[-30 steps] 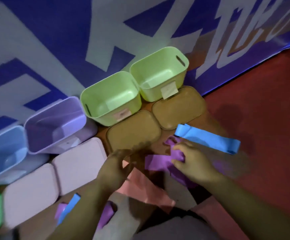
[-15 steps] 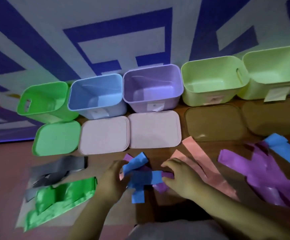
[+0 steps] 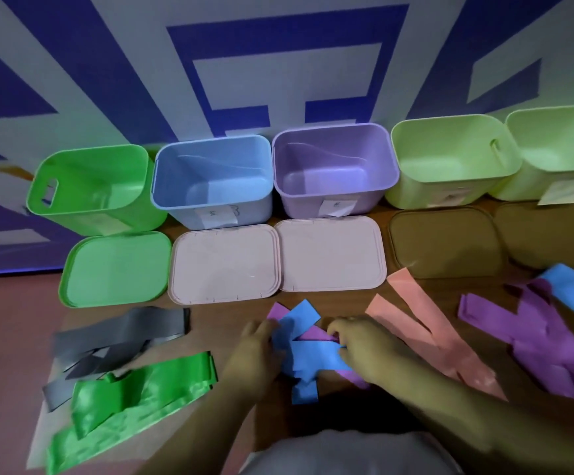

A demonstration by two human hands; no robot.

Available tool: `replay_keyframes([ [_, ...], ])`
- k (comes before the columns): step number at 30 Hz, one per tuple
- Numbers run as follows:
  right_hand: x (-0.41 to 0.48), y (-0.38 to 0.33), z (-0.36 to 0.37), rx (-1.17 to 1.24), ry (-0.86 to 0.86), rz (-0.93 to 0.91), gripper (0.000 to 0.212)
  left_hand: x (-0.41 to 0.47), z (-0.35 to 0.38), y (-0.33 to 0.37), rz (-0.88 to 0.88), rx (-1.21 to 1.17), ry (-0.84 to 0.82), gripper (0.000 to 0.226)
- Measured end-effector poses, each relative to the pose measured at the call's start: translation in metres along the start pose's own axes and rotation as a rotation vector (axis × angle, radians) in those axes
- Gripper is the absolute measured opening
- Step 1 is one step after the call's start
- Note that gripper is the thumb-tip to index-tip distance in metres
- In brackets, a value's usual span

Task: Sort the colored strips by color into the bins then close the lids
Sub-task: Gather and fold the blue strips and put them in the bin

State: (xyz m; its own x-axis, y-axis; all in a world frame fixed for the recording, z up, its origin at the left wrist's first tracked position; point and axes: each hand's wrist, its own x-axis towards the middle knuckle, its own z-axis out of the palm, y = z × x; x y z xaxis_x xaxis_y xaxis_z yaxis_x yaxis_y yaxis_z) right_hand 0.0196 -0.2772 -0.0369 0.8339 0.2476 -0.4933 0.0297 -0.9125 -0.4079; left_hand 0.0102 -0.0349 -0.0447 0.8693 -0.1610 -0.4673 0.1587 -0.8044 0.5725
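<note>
A row of open bins stands at the back: green bin [image 3: 93,186], blue bin [image 3: 210,180], purple bin [image 3: 333,166] and two light-green bins [image 3: 450,159]. Their lids lie flat in front. A small heap of blue strips [image 3: 308,358] over purple ones lies between my hands. My left hand [image 3: 254,358] grips the heap's left edge. My right hand [image 3: 364,351] pinches a blue strip at its right end. Grey strips [image 3: 117,341], green strips [image 3: 134,392], pink strips [image 3: 426,330] and a purple pile [image 3: 546,344] lie around.
A green lid [image 3: 114,269], two pale pink lids [image 3: 224,265] and two brown lids [image 3: 446,245] sit between bins and strips. Another blue strip [image 3: 573,296] lies far right. A blue-and-white banner rises behind the bins.
The view swung left from the right-hand bins to the whole row. My hands left the purple pile and now hold the blue-and-purple heap in the middle.
</note>
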Motion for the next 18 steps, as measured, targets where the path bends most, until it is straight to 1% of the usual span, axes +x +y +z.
replay_keyframes([
  [2,-0.002,0.0,-0.005,0.094,0.002,0.027,0.032,0.005,-0.001,-0.004,0.088,0.056,0.008,0.056],
  [4,-0.008,-0.005,-0.017,0.163,-0.001,0.001,0.032,0.01,-0.003,-0.003,0.199,0.112,0.014,0.056],
  [6,-0.015,-0.013,-0.036,0.232,-0.002,-0.039,0.031,0.015,-0.005,0.001,0.284,0.148,-0.033,0.054],
  [8,-0.021,-0.02,-0.056,0.293,0.028,-0.056,0.03,0.02,-0.007,0.008,0.309,0.14,-0.116,0.047],
  [9,-0.023,-0.022,-0.065,0.325,0.042,-0.051,0.03,0.021,-0.009,0.013,0.306,0.093,-0.146,0.038],
  [11,-0.026,-0.023,-0.08,0.381,0.06,-0.038,0.029,0.018,-0.016,0.025,0.276,-0.032,-0.166,0.012],
  [12,-0.027,-0.022,-0.087,0.405,0.06,-0.031,0.028,0.015,-0.021,0.032,0.257,-0.072,-0.169,0.008],
  [15,-0.03,-0.015,-0.109,0.457,0.055,-0.024,0.023,0.01,-0.035,0.047,0.238,-0.234,-0.195,0.007],
  [18,-0.037,-0.006,-0.128,0.434,0.075,-0.027,0.021,0.004,-0.05,0.066,0.259,-0.334,-0.192,0.021],
])
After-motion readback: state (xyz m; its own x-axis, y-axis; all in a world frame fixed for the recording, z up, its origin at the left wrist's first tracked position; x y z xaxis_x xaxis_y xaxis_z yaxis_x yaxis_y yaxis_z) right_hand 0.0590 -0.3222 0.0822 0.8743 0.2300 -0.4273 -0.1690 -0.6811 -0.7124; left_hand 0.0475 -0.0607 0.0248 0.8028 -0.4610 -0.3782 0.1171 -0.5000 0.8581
